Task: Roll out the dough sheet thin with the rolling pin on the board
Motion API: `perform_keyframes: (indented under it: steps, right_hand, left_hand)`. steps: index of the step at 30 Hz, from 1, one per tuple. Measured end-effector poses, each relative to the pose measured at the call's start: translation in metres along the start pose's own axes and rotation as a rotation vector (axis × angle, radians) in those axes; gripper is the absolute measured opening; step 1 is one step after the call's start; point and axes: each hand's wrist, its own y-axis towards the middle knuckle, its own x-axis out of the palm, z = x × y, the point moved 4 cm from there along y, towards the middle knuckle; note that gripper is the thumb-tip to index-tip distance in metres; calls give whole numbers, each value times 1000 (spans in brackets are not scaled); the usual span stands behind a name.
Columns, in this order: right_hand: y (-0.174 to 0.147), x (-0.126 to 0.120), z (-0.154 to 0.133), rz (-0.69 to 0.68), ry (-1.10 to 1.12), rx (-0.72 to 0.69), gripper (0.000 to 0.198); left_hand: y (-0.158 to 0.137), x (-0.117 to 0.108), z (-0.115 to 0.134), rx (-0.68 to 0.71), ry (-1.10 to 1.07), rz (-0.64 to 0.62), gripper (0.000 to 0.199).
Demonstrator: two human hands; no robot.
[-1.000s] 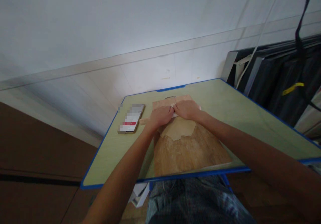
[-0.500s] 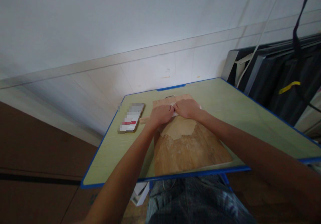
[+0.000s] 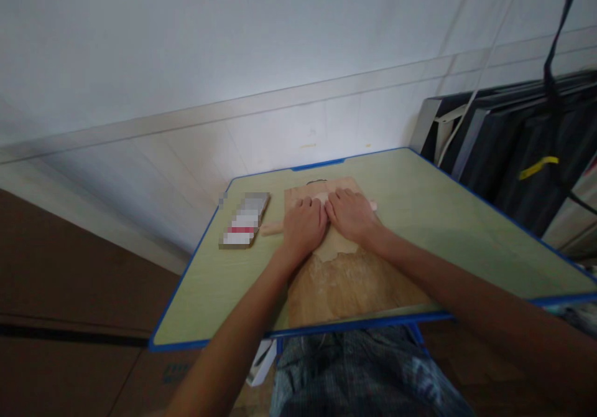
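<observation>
A sheet of pale dough (image 3: 336,246) with a ragged near edge lies on a wooden board (image 3: 345,289). Across the dough runs a rolling pin (image 3: 272,228), whose left handle sticks out past the board. My left hand (image 3: 305,223) is closed over its left part, fingers curled over the top. Right beside it, my right hand (image 3: 353,213) wraps the pin's right part, and a bit of the pin's right end shows beyond it. Both hands hide the pin's middle and much of the dough.
The board rests on a pale green folding table (image 3: 448,230) with a blue rim. A phone (image 3: 245,221) lies left of the board. A white wall (image 3: 289,118) stands behind, and dark flat panels (image 3: 508,137) lean at the right. A black strap (image 3: 553,50) hangs there.
Both hands have come slightly nearer to me with the rolling pin, and their fingers have tipped back so that more of them shows. The dough's near edge is more covered.
</observation>
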Motion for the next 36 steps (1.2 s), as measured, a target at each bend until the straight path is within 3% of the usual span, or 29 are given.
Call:
perform_keyframes:
  steps: [6, 12, 23, 36]
  right_hand:
    - [-4, 0, 0, 5, -1, 7, 37]
    - [6, -1, 2, -102, 45, 35, 42]
    - [13, -1, 7, -163, 68, 16, 44]
    - [26, 0, 11, -289, 71, -81, 45]
  left_hand:
    - [-2, -1, 3, -22, -2, 2, 39]
    - [6, 2, -4, -41, -32, -76, 38]
    - [13, 0, -9, -24, -27, -210, 44]
    - [27, 10, -17, 110, -4, -320, 40]
